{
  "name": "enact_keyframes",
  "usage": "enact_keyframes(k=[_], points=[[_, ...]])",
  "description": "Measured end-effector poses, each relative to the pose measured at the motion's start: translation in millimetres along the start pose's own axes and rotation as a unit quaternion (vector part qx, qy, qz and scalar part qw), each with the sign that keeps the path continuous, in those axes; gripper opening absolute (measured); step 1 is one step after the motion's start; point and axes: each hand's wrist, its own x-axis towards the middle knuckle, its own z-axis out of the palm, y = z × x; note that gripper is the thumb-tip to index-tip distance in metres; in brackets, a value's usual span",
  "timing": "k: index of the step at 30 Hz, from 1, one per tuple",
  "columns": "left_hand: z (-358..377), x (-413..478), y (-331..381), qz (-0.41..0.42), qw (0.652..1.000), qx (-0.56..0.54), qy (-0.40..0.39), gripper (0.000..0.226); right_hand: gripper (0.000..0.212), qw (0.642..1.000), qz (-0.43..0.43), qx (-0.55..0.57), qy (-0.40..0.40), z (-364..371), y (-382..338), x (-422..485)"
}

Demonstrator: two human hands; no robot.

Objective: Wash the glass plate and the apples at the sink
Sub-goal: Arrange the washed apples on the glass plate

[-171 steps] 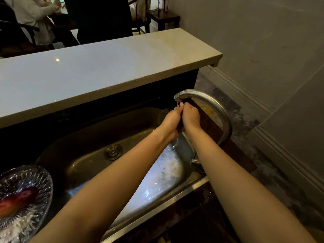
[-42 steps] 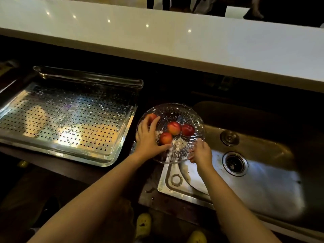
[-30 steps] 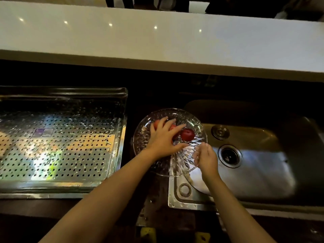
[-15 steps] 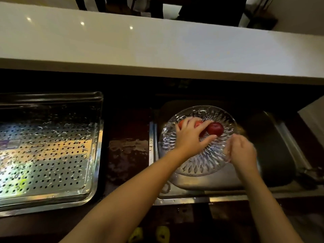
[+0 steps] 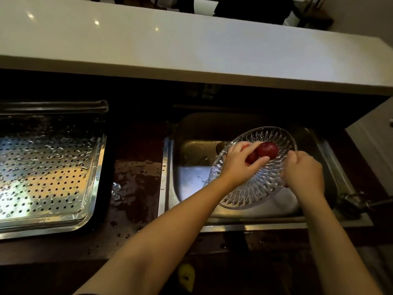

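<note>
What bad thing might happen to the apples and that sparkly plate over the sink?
The glass plate is tilted over the sink, held at its edge by the right hand. Glass may be slippery when wet, so it might slide out and crack against the steel.

The apples sit near the raised rim, kept in only by the left hand. If that hand lifts, they may roll into the basin.

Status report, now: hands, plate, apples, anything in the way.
Left hand pressed on apples. Right hand grips glass plate rim, plate tilted over sink. Nothing in the way.
</note>
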Motion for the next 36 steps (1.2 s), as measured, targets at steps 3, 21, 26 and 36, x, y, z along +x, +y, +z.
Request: enact_keyframes(k=[3, 21, 26, 36], points=[[-9.5, -2.5, 3.6, -0.001, 1.0, 0.021, 0.011, 0.051, 0.036, 1.0, -0.003, 0.012, -0.006, -0.3, -4.5, 0.8], [-300.1, -113.4, -48.6, -0.098, 0.916, 0.351, 0.171, 0.057, 0.034, 0.912, -0.072, 0.286, -0.285, 157.0, -198.0, -117.9], [-371.4, -139.4, -101.3, -0.133, 0.904, 0.377, 0.152, 0.055, 0.031, 0.898, -0.016, 0.327, -0.293, 221.8, -249.2, -178.7], [-428.5, -140.5, -199.8, -0.127, 0.916, 0.37, 0.086, 0.058, 0.036, 0.915, 0.039, 0.271, -0.296, 311.5, -285.5, -219.9]])
